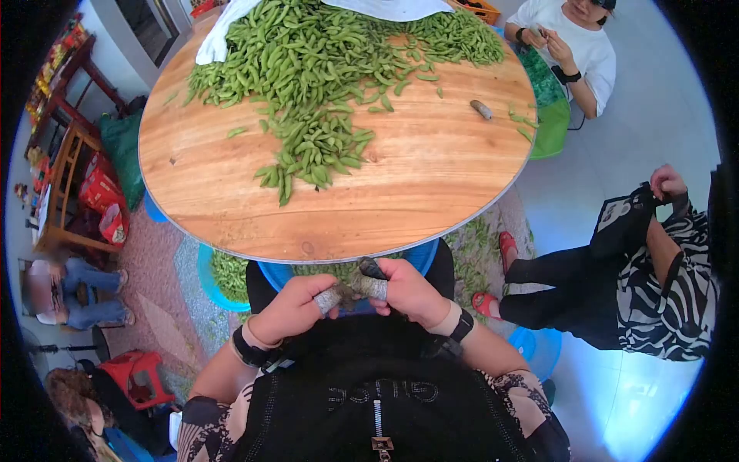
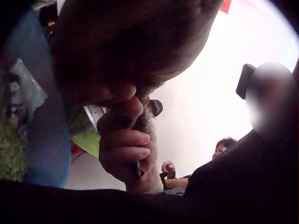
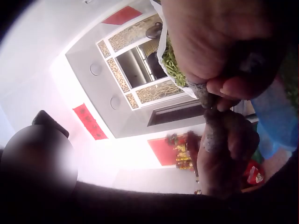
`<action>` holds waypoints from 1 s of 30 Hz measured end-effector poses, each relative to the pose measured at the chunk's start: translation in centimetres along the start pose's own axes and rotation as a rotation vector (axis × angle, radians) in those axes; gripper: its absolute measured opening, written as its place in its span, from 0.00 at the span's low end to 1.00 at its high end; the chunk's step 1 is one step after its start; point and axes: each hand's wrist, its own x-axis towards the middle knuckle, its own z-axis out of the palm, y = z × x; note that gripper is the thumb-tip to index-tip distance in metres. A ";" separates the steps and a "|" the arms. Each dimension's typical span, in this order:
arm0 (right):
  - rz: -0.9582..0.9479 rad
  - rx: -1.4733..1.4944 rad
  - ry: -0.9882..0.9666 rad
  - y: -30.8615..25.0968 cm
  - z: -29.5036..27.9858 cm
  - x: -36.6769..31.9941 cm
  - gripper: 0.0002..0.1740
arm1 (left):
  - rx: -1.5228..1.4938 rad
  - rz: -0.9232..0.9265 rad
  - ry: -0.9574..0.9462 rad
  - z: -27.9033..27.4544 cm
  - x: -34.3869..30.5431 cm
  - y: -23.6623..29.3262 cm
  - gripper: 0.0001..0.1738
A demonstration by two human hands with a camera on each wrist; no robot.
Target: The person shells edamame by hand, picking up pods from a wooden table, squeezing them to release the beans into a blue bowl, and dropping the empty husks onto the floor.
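Pale-floored room. The round wooden table [image 1: 431, 177] fills the upper frame, heaped with green pods [image 1: 323, 54]. Below it, bottom centre, the left hand [image 1: 292, 308] and right hand [image 1: 408, 291] meet, taped fingertips pinching a small dark piece [image 1: 371, 268] between them.

A small dark piece [image 1: 349, 294] sits pinched between the left hand [image 1: 291, 309] and the right hand [image 1: 409, 294], whose grey-wrapped fingers [image 1: 372, 287] meet around it. It is just below the desk [image 1: 346, 223] edge, mostly hidden, and too small to identify.
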 end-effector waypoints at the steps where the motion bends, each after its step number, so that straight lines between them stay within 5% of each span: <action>1: -0.014 0.025 -0.041 0.0 0.0 0.0 0.09 | -0.098 -0.069 -0.024 -0.1 0.0 -0.2 0.09; 2: -0.026 0.051 -0.083 0.0 0.1 0.0 0.09 | -0.100 -0.070 -0.024 0.1 -0.1 -0.6 0.09; 4: -0.110 0.040 -0.154 -0.3 0.4 0.0 0.09 | -0.779 -0.059 -0.126 0.7 -0.7 -1.8 0.14; 7: -0.166 0.071 -0.210 -1.1 1.4 -0.1 0.08 | -1.131 0.068 -0.356 1.2 0.0 -2.5 0.21; 9: -0.184 0.021 -0.181 -1.1 1.2 0.0 0.08 | -1.127 0.073 -0.342 0.8 0.0 -2.1 0.23; 13: -0.219 -0.059 -0.007 -0.4 1.1 0.5 0.08 | -0.534 -0.031 0.051 0.2 -0.3 -0.4 0.13; 15: -0.203 -0.150 0.115 0.1 1.4 0.6 0.09 | -0.048 0.292 0.230 0.6 -0.4 -0.7 0.11; 16: -0.201 -0.149 0.108 -0.1 1.6 0.6 0.09 | 0.212 0.281 0.242 0.1 -0.6 -0.1 0.10; 19: -0.248 -0.300 0.143 -0.4 2.2 0.4 0.11 | 0.088 0.139 0.261 0.6 -0.6 -0.6 0.09; 20: -0.427 -0.406 0.138 0.4 2.0 0.6 0.12 | 0.089 0.141 0.266 0.6 -0.6 -0.8 0.09; 22: -0.612 -0.517 0.133 0.7 2.0 0.4 0.13 | -0.896 -0.056 0.133 0.6 -0.8 -1.4 0.09; 23: -0.583 -0.544 0.104 0.5 1.8 0.1 0.13 | -0.897 -0.052 0.134 0.6 -0.8 -1.6 0.09; 26: -0.640 -0.762 0.155 -0.7 1.9 -0.6 0.14 | -0.624 -0.128 0.176 0.6 -0.8 -1.4 0.09; 28: -0.731 -0.956 0.240 -1.2 1.9 -0.6 0.14 | 0.053 0.067 0.347 1.0 -0.8 -0.4 0.07; 30: -0.780 -0.957 0.216 -0.8 2.0 -0.5 0.14 | 0.254 0.209 0.339 1.3 -0.7 -0.2 0.06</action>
